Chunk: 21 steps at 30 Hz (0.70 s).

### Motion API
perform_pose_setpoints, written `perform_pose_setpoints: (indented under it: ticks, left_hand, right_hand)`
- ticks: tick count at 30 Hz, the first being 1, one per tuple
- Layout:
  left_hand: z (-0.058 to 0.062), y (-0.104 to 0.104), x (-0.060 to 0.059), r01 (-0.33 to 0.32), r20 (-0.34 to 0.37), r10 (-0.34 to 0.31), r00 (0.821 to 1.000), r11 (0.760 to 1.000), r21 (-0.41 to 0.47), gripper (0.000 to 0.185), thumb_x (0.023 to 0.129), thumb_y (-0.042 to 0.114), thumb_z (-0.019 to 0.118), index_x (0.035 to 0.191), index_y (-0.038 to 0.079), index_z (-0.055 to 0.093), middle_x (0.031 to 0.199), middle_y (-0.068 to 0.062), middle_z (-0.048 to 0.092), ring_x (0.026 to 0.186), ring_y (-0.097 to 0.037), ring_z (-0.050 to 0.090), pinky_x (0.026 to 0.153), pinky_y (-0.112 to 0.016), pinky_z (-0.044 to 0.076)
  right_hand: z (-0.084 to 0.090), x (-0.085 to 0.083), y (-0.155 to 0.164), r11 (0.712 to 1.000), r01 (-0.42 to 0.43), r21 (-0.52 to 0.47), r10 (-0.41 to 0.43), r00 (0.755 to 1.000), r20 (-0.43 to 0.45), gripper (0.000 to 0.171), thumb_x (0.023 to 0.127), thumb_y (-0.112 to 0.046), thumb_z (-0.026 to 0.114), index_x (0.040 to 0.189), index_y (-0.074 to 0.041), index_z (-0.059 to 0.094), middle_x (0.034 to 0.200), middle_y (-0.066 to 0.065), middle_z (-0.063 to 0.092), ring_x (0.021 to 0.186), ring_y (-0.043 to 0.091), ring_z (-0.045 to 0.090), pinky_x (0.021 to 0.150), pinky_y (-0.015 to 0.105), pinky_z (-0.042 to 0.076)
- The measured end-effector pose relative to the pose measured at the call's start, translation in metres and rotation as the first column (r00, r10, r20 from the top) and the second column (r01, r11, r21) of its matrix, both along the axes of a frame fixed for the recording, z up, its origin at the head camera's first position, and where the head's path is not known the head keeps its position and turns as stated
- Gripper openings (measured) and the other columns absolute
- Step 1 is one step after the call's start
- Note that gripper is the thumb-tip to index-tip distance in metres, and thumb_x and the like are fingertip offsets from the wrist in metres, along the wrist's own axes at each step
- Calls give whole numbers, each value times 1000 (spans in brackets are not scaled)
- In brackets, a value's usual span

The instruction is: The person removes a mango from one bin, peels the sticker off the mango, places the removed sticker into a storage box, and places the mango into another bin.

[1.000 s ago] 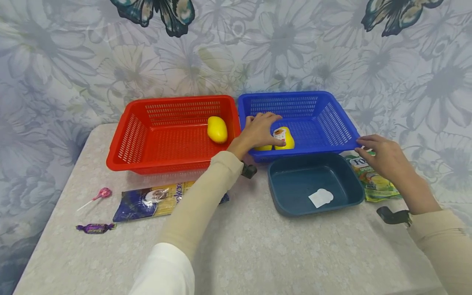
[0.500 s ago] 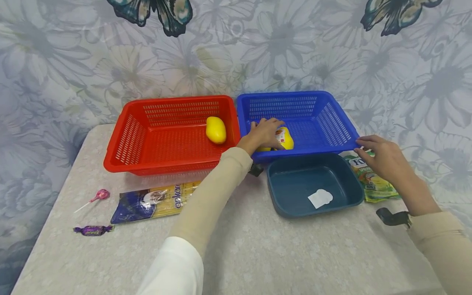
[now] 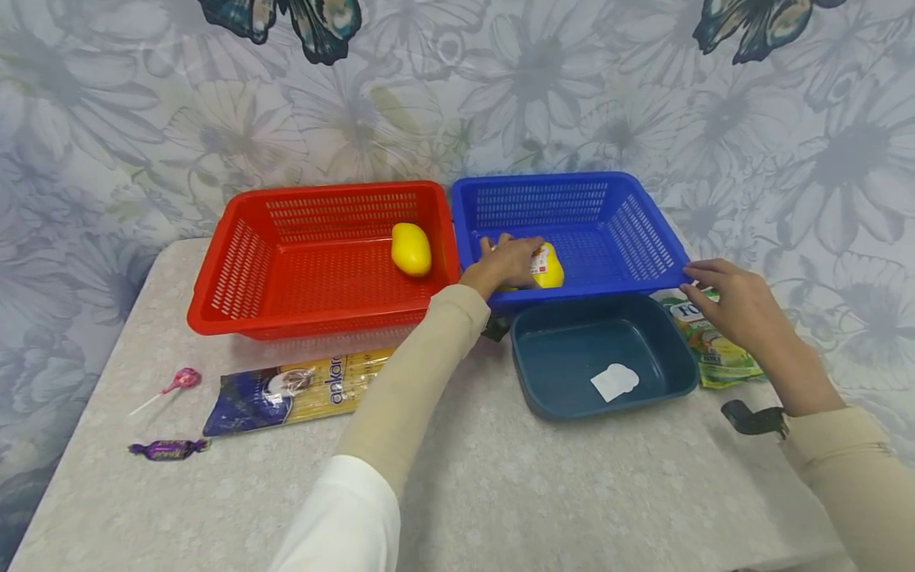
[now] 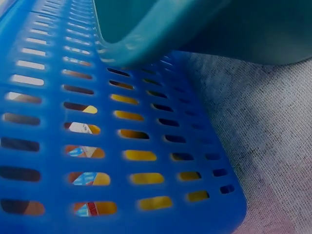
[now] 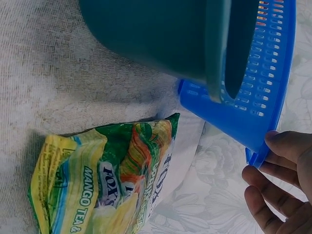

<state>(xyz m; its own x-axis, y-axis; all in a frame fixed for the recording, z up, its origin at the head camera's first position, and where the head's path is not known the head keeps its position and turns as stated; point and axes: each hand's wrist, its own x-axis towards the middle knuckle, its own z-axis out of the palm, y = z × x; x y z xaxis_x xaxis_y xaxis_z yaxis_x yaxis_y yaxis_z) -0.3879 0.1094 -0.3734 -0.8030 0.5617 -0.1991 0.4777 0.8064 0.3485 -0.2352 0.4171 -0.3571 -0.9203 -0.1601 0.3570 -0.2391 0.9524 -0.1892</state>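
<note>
My left hand (image 3: 509,264) reaches down into the blue basket (image 3: 615,274), over its near left corner. Beside its fingers lies a rounded yellow thing with a printed label (image 3: 549,268); more yellow shows under the hand. The fingertips are hidden, so I cannot tell whether they grip it. Through the slots, the left wrist view shows yellow surfaces (image 4: 148,178) and parts of a label. My right hand (image 3: 736,306) pinches the basket's right front corner; in the right wrist view the thumb (image 5: 282,145) lies on the rim with fingers below.
A red basket (image 3: 250,324) on the left holds a yellow mango-shaped fruit (image 3: 411,250). A dark teal tub (image 3: 572,349) with a white cut-out (image 3: 615,382) stands in front. Around lie a FOX'S candy bag (image 3: 722,353), spaghetti pack (image 3: 307,389), lollipop (image 3: 187,377) and purple wrapped candy (image 3: 169,450).
My left hand has sunk lower into the blue basket, and its spread has narrowed beside the labelled yellow thing. The right hand keeps its place on the basket's corner.
</note>
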Motion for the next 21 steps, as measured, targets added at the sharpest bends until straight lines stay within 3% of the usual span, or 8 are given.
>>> perform_pose_setpoints:
  ticks: [9,16,21]
  left_hand:
    - [3,-1,4,-6,-122,3,993,1000,-23,89,84,54,73,157,28,30,154,2,39,131,-27,30,107,-57,16]
    - [9,-7,7,-15,-132,23,991,998,56,96,80,59,75,158,28,28,155,1,38,130,-27,30,105,-55,20]
    - [17,-10,8,-10,-132,18,991,998,58,98,79,60,75,158,28,27,154,1,37,130,-27,31,103,-53,22]
  right_hand:
    - [0,-2,-1,1000,-22,-1,22,999,-42,28,90,-1,72,114,14,67,117,30,64,98,48,64,81,61,51]
    - [1,-2,-3,1000,-22,5,23,999,-37,27,90,0,71,114,13,68,117,29,64,100,49,63,82,60,51]
    - [1,-1,-3,1000,-7,4,7,1000,-22,27,91,1,70,114,14,67,118,30,63,102,50,62,83,62,50]
